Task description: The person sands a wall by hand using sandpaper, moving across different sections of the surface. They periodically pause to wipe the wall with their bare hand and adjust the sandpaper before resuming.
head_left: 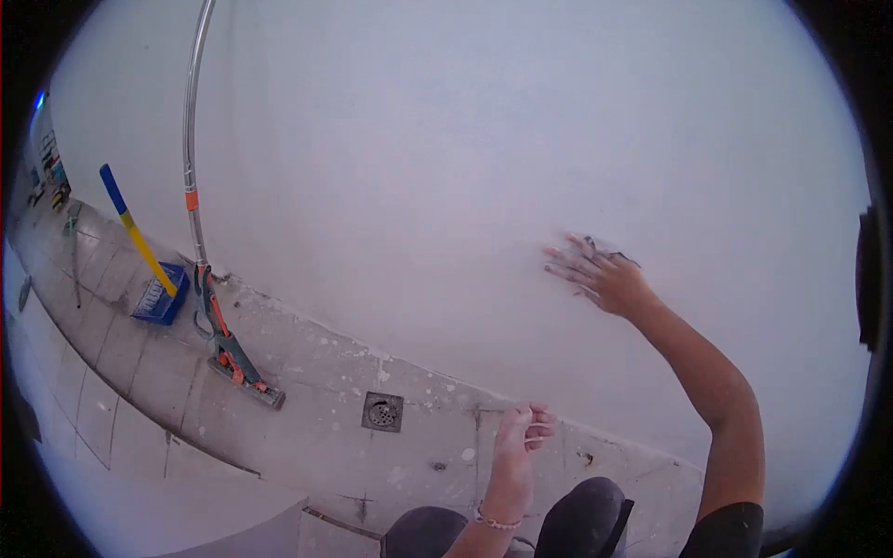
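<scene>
Against the white wall (400, 186), my right hand (603, 277) lies nearly flat with its fingers stretched out. A thin dark sheet, apparently sandpaper (625, 258), shows at its edges between the hand and the wall; most of it is hidden under the palm. Lower down, my left hand (517, 442) is raised above the floor, near the foot of the wall. Its fingers are loosely curled in, whitened with dust, and I see nothing in them. A beaded bracelet (498, 523) circles the left wrist.
A squeeze mop (233, 349) with a long metal pole leans on the wall at left. Beside it stands a blue dustpan or brush head (160, 296) with a blue-and-yellow handle (139, 242). A square floor drain (382, 412) sits in the stained tiles (307, 428). My knees (584, 516) are below.
</scene>
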